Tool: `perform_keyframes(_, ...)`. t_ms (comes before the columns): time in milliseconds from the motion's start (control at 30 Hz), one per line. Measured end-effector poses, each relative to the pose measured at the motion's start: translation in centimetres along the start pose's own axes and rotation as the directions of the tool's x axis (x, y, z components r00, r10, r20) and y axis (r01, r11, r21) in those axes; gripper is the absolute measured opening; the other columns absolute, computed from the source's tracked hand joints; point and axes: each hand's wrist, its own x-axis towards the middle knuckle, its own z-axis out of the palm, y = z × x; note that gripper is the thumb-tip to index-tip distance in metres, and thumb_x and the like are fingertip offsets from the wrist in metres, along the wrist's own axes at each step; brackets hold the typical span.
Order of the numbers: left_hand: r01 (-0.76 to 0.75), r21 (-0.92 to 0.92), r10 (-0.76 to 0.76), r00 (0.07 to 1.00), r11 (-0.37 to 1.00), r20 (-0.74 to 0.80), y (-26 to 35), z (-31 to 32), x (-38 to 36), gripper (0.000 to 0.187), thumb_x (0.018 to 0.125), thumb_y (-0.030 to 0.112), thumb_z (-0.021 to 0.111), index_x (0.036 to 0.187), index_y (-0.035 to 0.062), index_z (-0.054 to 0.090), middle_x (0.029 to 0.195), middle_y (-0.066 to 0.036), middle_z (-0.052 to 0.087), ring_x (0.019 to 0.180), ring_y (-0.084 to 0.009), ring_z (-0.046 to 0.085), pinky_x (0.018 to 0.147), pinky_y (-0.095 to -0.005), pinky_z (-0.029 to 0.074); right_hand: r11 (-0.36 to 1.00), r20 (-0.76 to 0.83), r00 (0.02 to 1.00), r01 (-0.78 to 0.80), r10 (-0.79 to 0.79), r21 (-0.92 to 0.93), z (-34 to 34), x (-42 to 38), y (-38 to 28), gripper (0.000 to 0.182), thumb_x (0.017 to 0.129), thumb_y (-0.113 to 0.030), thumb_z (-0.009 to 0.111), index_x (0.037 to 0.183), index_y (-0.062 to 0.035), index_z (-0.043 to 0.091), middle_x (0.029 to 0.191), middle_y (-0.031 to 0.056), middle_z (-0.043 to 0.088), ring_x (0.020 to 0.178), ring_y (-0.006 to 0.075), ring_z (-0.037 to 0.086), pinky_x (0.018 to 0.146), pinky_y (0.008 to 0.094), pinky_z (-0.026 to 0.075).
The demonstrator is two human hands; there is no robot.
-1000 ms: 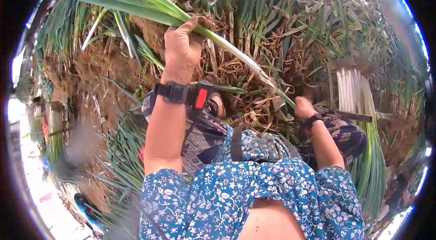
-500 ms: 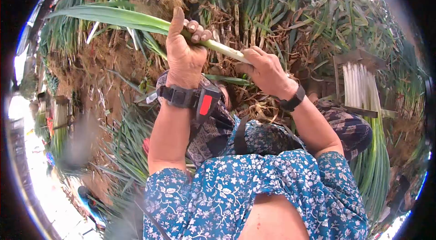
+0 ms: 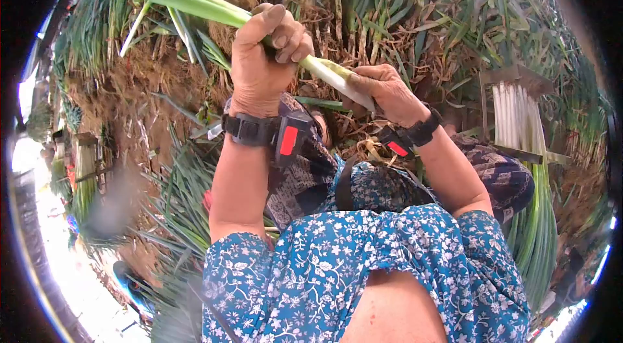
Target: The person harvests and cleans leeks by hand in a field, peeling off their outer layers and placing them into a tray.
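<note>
My left hand (image 3: pixel 269 51) is wrapped round the middle of a long green onion (image 3: pixel 328 74). Its green leaves stretch off to the upper left, and its white stem slopes down to the right. My right hand (image 3: pixel 389 91) pinches a yellowish outer layer at the side of the white stem, which looks partly parted from the shaft. The bare white tip pokes out beside my right thumb. Some of my right fingers are hidden behind the hand.
To the right, a bundle of cleaned green onions (image 3: pixel 517 112) lies in a wooden frame (image 3: pixel 517 75). Uncleaned green onions (image 3: pixel 370 2) are heaped along the far side. More green leaves (image 3: pixel 185 197) lie at my left, on brown soil (image 3: pixel 120 119).
My right wrist has turned, and a strip of the outer layer now stands away from the stem, baring more white. My left fingers have curled tighter, with the thumb folded over.
</note>
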Motion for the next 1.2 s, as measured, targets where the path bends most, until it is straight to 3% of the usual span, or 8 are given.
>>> perform_keyframes(133, -0.013, 0.064, 0.008, 0.996, 0.998, 0.09, 1.9, 0.7, -0.3, 0.023, 0.082, 0.013, 0.055, 0.063, 0.0122, 0.044, 0.054, 0.003, 0.034, 0.044, -0.0085, 0.029, 0.046, -0.025, 0.028, 0.988, -0.196, 0.979, -0.081, 0.054, -0.133, -1.3, 1.0, 3.0, 0.025, 0.088, -0.022, 0.055, 0.09, 0.0027, 0.059, 0.074, 0.0076, 0.062, 0.056, 0.0149, 0.057, 0.05, 0.0265, 0.048)
perform_keyframes(233, -0.073, 0.112, 0.077, 0.996, 0.991, -0.034, 3.6, -0.6, -0.3, 0.021, 0.082, 0.013, 0.056, 0.064, 0.0117, 0.046, 0.055, 0.003, 0.034, 0.046, -0.0086, 0.029, 0.047, -0.0256, 0.029, 0.397, -0.304, 0.883, -0.151, -0.357, -0.905, -3.6, 0.4, 5.6, 0.02, 0.085, -0.021, 0.054, 0.078, -0.0027, 0.058, 0.069, 0.0107, 0.06, 0.06, 0.0238, 0.06, 0.053, 0.0348, 0.048)
perform_keyframes(433, -0.024, 0.052, 0.045, 0.885, 0.998, -0.463, 1.8, -2.7, 0.1, 0.021, 0.077, 0.007, 0.06, 0.064, 0.0099, 0.044, 0.053, 0.002, 0.035, 0.044, -0.0088, 0.03, 0.047, -0.0259, 0.028, 0.113, -0.387, 0.845, -0.372, -0.37, -0.921, -12.0, -2.3, 12.6, 0.014, 0.083, -0.016, 0.05, 0.076, -0.0066, 0.056, 0.074, 0.0134, 0.06, 0.07, 0.0326, 0.062, 0.059, 0.0424, 0.05)
perform_keyframes(633, -0.169, 0.105, 0.196, 0.732, 0.98, -0.652, 6.3, -7.3, -1.3, 0.03, 0.076, 0.004, 0.062, 0.063, 0.0117, 0.035, 0.054, 0.004, 0.028, 0.046, -0.0088, 0.025, 0.048, -0.0248, 0.028, -0.075, -0.644, 0.726, -0.648, 0.239, -0.758, -19.0, -9.9, 14.5, 0.033, 0.086, -0.03, 0.047, 0.097, -0.0027, 0.061, 0.09, 0.0194, 0.063, 0.086, 0.0353, 0.062, 0.074, 0.0441, 0.049)
perform_keyframes(733, -0.195, 0.025, 0.157, 0.705, 0.981, -0.691, 5.6, -7.8, -1.0, 0.03, 0.079, 0.005, 0.055, 0.06, 0.0118, 0.033, 0.051, 0.003, 0.028, 0.045, -0.0107, 0.025, 0.049, -0.0269, 0.028, 0.025, -0.536, 0.795, -0.565, 0.283, -0.825, -17.3, -8.1, 14.2, 0.055, 0.082, -0.044, 0.055, 0.112, 0.0016, 0.051, 0.113, 0.0234, 0.052, 0.099, 0.0358, 0.057, 0.08, 0.0435, 0.048)
perform_keyframes(867, -0.236, -0.002, 0.169, 0.702, 0.972, -0.692, 5.5, -8.1, -0.6, 0.032, 0.079, 0.006, 0.055, 0.059, 0.0118, 0.031, 0.051, 0.003, 0.026, 0.046, -0.0111, 0.024, 0.05, -0.027, 0.029, 0.96, -0.143, 0.99, -0.043, 0.003, -0.275, -8.2, -2.1, 7.6, 0.055, 0.081, -0.025, 0.064, 0.126, -0.0004, 0.044, 0.109, 0.0123, 0.056, 0.096, 0.0197, 0.054, 0.084, 0.0288, 0.043)
perform_keyframes(1000, -0.243, 0.139, 0.271, 0.678, 0.96, -0.683, 4.6, -4.5, -0.3, 0.036, 0.077, 0.007, 0.06, 0.058, 0.0136, 0.03, 0.051, 0.004, 0.024, 0.046, -0.0099, 0.023, 0.05, -0.0264, 0.027, 0.697, 0.174, 0.982, -0.18, 0.08, 0.694, -2.3, 1.3, 7.2, 0.041, 0.086, -0.029, 0.059, 0.115, -0.0018, 0.05, 0.081, 0.0087, 0.062, 0.071, 0.0175, 0.059, 0.063, 0.0315, 0.048)
perform_keyframes(1200, -0.231, 0.231, 0.325, 0.732, 0.945, -0.599, 4.5, -4.9, -0.1, 0.035, 0.078, 0.007, 0.06, 0.06, 0.0144, 0.032, 0.053, 0.005, 0.026, 0.047, -0.0085, 0.023, 0.049, -0.0255, 0.025, 0.849, -0.192, 0.925, -0.198, 0.327, 0.491, -4.8, 1.7, 8.0, 0.019, 0.088, -0.024, 0.055, 0.091, -0.0057, 0.059, 0.069, 0.0011, 0.056, 0.06, 0.0114, 0.05, 0.055, 0.0263, 0.041)
